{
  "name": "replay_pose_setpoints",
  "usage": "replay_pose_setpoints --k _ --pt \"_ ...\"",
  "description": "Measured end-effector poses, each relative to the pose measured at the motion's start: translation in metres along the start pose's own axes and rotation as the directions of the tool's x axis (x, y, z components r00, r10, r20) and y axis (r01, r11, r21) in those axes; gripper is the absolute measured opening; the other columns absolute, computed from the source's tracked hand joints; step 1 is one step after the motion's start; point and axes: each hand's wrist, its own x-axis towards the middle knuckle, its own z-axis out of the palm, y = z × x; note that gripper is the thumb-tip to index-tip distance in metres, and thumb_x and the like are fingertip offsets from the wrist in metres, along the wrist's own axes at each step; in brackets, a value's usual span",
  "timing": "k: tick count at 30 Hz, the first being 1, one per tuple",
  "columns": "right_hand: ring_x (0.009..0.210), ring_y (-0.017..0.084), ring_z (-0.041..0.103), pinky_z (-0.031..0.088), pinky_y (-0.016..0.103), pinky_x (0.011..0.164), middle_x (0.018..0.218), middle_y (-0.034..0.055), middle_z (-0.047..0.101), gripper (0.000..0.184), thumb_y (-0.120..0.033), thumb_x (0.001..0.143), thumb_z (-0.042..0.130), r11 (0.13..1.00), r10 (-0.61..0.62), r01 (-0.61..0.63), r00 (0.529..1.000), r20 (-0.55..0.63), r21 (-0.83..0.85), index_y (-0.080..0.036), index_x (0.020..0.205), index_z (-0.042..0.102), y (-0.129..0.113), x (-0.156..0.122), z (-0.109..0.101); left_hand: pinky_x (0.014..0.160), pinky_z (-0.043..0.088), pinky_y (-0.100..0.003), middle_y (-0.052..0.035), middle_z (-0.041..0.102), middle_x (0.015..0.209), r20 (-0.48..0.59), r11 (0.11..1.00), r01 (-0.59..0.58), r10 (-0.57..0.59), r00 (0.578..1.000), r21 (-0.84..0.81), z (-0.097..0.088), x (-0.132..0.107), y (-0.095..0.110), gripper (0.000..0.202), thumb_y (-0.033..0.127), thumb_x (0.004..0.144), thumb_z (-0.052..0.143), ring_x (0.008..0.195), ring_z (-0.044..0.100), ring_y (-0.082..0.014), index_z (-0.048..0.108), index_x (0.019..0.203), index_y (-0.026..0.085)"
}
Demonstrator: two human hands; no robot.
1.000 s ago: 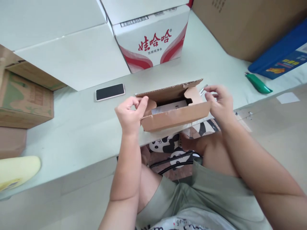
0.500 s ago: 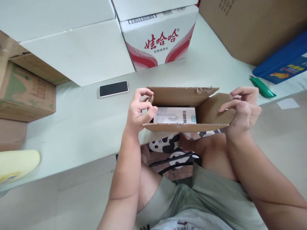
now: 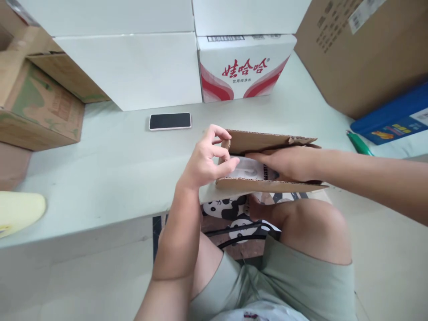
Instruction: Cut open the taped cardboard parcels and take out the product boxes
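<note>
An open brown cardboard box sits at the table's front edge with its flaps raised. Inside lies a smaller white box with dark print and a grey picture on its top. My left hand pinches the cardboard box's left flap between thumb and fingers. From the right, my right hand reaches down into the cardboard box over the right part of the white box. One of its fingers stretches along the inner back wall; the other fingertips are hidden in the box.
A black-screened phone lies on the pale table. Behind stand white cartons and a red-and-white water carton. A large brown carton, a blue box and a green tool are at right, a yellow object at left.
My right hand has let go of the right flap and gone inside the cardboard box. My left hand keeps its pinch on the left flap. The view has shifted a little.
</note>
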Motion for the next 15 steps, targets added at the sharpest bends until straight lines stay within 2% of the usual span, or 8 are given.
replay_pose_setpoints --k 2,4,6,8,11,15 --pt "0.096 0.029 0.073 0.051 0.036 0.073 0.135 0.0127 0.071 0.089 -0.031 0.087 0.065 0.996 -0.011 0.012 1.000 0.012 -0.089 -0.037 0.170 0.033 0.001 0.007 0.008 0.114 0.057 -0.041 -0.0088 0.059 0.117 0.003 1.000 -0.013 0.013 1.000 -0.016 0.000 -0.001 -0.001 0.036 0.033 0.085 0.067 0.114 0.063 -0.0215 0.064 0.052 0.020" --pt "0.081 0.026 0.071 0.045 0.034 0.065 0.125 0.0144 0.072 0.088 -0.034 0.087 0.064 0.983 -0.019 0.020 1.000 0.008 -0.183 -0.035 0.170 0.033 0.000 0.008 0.014 0.114 0.057 -0.041 -0.0083 0.059 0.116 0.006 0.999 -0.014 0.014 1.000 -0.030 0.000 -0.001 -0.001 0.036 0.033 0.086 0.067 0.113 0.063 -0.0208 0.065 0.052 0.020" --pt "0.074 0.024 0.067 0.040 0.032 0.061 0.117 0.0145 0.073 0.092 -0.037 0.083 0.069 0.966 -0.052 0.049 0.999 -0.007 -0.255 -0.033 0.168 0.036 -0.001 0.007 0.018 0.115 0.056 -0.042 -0.0081 0.058 0.115 0.008 0.999 -0.006 0.006 1.000 -0.042 -0.001 0.000 -0.001 0.037 0.033 0.086 0.067 0.111 0.064 -0.0206 0.065 0.052 0.020" --pt "0.079 0.025 0.068 0.040 0.032 0.063 0.112 0.0136 0.072 0.092 -0.035 0.082 0.071 0.946 -0.123 0.105 0.992 -0.040 -0.306 -0.031 0.167 0.037 0.001 0.005 0.024 0.115 0.055 -0.043 -0.0083 0.057 0.115 0.012 0.999 -0.002 0.003 1.000 -0.052 -0.002 0.000 0.000 0.037 0.034 0.086 0.066 0.111 0.063 -0.0210 0.065 0.052 0.020" --pt "0.090 0.027 0.069 0.042 0.032 0.069 0.115 0.0150 0.071 0.087 -0.029 0.085 0.068 0.913 -0.217 0.158 0.969 -0.118 -0.377 -0.029 0.166 0.038 0.008 0.004 0.035 0.115 0.054 -0.044 -0.0086 0.057 0.117 0.028 0.998 -0.003 0.005 1.000 -0.064 -0.002 -0.001 0.001 0.037 0.035 0.087 0.066 0.112 0.063 -0.0217 0.064 0.054 0.020" --pt "0.080 0.024 0.068 0.042 0.032 0.067 0.113 0.0157 0.072 0.071 -0.022 0.096 0.053 0.887 -0.183 0.083 0.966 -0.181 -0.453 -0.031 0.165 0.041 0.014 0.009 0.045 0.120 0.050 -0.045 -0.0095 0.056 0.124 0.022 0.996 0.031 -0.029 0.999 -0.080 0.004 -0.004 -0.004 0.036 0.038 0.089 0.066 0.119 0.061 -0.0232 0.063 0.059 0.019"
